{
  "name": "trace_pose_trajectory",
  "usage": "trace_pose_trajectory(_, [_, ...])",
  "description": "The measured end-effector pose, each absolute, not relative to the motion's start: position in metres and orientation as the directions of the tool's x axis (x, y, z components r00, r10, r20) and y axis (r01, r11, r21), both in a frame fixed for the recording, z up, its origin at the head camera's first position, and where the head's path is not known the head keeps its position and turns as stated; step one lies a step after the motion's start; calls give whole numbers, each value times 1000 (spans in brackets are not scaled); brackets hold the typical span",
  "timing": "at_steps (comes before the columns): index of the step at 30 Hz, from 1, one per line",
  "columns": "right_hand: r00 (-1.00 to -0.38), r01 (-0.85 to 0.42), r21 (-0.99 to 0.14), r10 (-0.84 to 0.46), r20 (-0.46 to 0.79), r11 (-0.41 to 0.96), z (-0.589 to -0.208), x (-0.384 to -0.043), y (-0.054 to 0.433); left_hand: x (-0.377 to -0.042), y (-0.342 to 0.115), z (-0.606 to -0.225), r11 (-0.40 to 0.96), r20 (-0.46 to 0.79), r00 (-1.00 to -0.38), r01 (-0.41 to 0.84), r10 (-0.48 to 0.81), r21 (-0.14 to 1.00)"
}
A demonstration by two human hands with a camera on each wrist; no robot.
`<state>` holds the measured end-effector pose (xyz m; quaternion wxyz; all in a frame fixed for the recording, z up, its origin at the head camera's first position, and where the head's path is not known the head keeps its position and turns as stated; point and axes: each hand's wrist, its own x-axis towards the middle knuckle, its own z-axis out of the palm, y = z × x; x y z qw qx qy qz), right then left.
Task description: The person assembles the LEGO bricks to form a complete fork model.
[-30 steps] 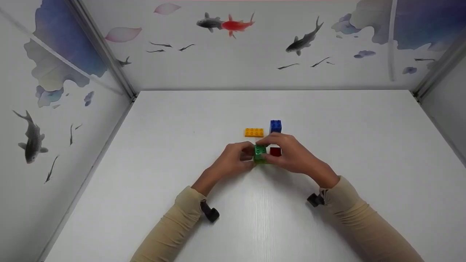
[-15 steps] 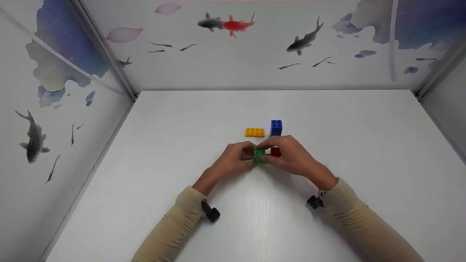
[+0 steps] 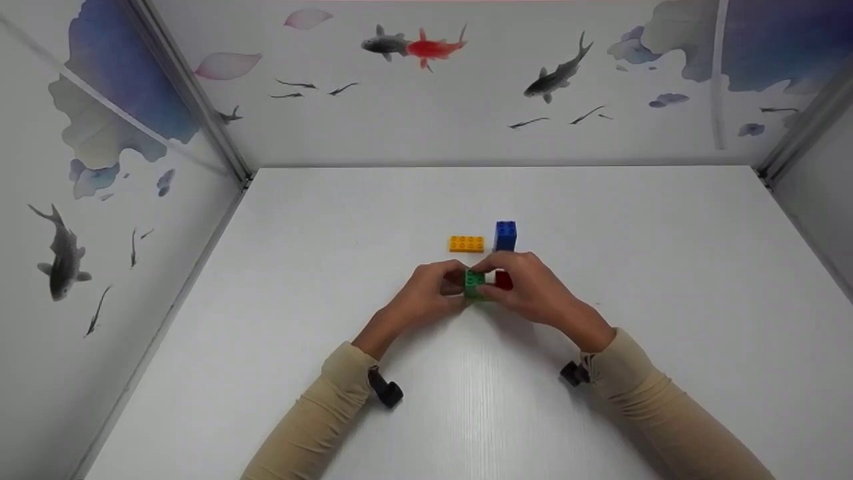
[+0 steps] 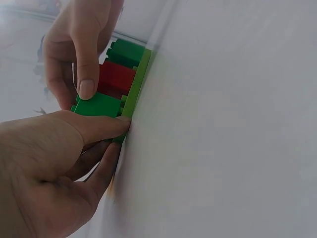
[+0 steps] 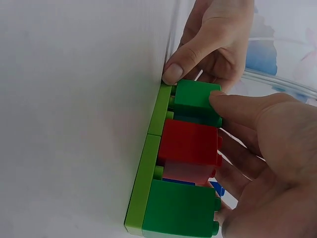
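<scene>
My left hand (image 3: 426,290) pinches the left end of a flat row of lime-green building-block plates (image 5: 144,183), thumb on the near side. On that same end stands a green block (image 3: 475,283), pinched between the thumb and fingers of my right hand (image 3: 536,287). In the right wrist view, lime studs show beside the green block's lower edge. A red block (image 5: 189,141) sits mid-row, its top partly covered by my right hand in the head view. At the row's other end is a second green block (image 5: 179,209), which my right hand hides from the head camera.
Behind the row, a flat yellow eight-stud block (image 3: 466,244) lies on the white table (image 3: 320,227). A tall blue block (image 3: 506,235) stands to its right, just beyond my right hand's fingers. Printed panels enclose the table at the back and both sides.
My right hand has come slightly closer to me, and the green block in its fingers sits a little lower. My left hand keeps its hold at the row's end.
</scene>
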<state>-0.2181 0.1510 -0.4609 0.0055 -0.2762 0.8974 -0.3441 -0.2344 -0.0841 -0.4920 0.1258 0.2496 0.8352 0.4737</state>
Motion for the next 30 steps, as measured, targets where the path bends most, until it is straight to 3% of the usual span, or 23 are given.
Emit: trace_pose_trajectory(30, [-830,-506,-636,-529,176,583,-459,-217,155,-237,-84,-496,403,52,-831,322,553,857])
